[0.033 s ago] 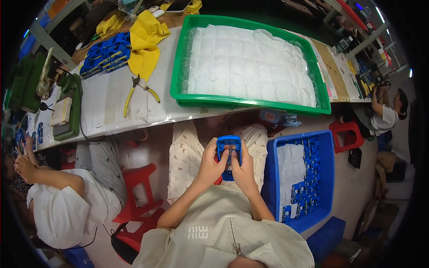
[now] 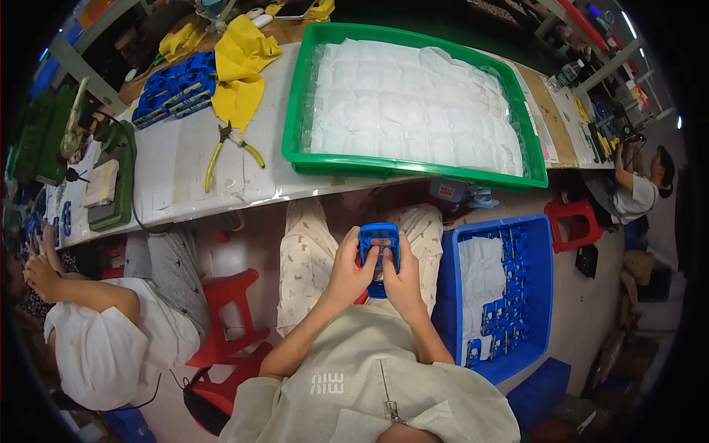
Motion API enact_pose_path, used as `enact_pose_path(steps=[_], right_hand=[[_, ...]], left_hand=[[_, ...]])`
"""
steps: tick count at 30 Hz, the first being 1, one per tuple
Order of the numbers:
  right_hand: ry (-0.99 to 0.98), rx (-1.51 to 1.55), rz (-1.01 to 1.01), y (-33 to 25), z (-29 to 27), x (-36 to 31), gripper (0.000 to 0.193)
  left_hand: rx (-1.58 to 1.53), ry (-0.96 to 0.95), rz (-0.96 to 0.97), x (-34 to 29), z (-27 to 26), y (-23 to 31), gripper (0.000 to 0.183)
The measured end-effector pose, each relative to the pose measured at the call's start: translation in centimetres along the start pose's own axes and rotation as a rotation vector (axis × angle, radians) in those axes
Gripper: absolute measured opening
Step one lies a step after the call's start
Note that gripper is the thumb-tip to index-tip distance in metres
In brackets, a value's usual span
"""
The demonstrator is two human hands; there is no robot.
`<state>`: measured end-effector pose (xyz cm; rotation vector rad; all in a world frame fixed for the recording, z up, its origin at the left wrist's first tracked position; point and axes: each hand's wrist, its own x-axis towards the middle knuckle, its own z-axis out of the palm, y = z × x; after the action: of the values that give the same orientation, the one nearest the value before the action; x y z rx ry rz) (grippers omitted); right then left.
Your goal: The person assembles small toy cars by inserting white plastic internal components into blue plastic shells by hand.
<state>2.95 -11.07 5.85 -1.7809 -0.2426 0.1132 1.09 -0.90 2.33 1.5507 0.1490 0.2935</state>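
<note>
Both hands hold one blue plastic frame [image 2: 379, 235] upright above my lap. My left hand [image 2: 348, 270] is closed round its left side and my right hand [image 2: 403, 277] round its right side. The two thumbs press close together on the middle of the part, over its opening. The fingers behind it are mostly hidden. To the right of my legs, a blue crate [image 2: 545, 295] holds several similar blue parts [image 2: 515, 292] in rows, beside a white padded sheet [image 2: 480, 272].
On the bench [image 2: 173, 173] ahead are a green tray [image 2: 413, 171] with white padded sheeting, pliers [image 2: 214, 164] with yellow handles, stacked blue parts [image 2: 175, 87] and yellow cloth [image 2: 242, 66]. A green bench press [image 2: 118, 177] and a seated person [image 2: 111, 332] are at left. A red stool [image 2: 574, 225] stands right.
</note>
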Motion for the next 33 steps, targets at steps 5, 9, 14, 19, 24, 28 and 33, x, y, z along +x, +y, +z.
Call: enact_pose_path(steps=[5, 9, 14, 19, 24, 28, 33], right_hand=[[-0.052, -0.057, 0.013, 0.4, -0.2, 0.0, 0.003], [-0.055, -0.067, 0.007, 0.1, -0.1, 0.0, 0.003], [-0.073, -0.073, 0.005, -0.8, -0.2, -0.1, 0.005], [-0.075, -0.099, -0.021, -0.5, -0.5, -0.1, 0.006], [-0.109, -0.130, 0.051, -0.3, -1.0, -0.2, 0.006], [-0.091, -0.148, 0.038, 0.1, -0.9, -0.4, 0.004], [-0.097, -0.192, 0.044, -0.1, -0.8, -0.3, 0.004]], left_hand=[[0.068, -0.024, 0.020, -0.1, -0.2, 1.1, 0.012], [0.036, -0.020, -0.012, -0.4, -0.1, 1.8, 0.011], [0.064, 0.007, 0.037, -0.5, -0.2, 2.5, 0.010], [0.066, 0.023, 0.097, -0.5, 0.2, 2.3, 0.010], [-0.027, -0.011, 0.032, -0.5, 0.2, 1.3, 0.012], [0.010, 0.007, 0.043, -0.7, 0.4, 1.3, 0.011], [0.030, 0.044, 0.006, -1.0, 0.5, 0.8, 0.009]])
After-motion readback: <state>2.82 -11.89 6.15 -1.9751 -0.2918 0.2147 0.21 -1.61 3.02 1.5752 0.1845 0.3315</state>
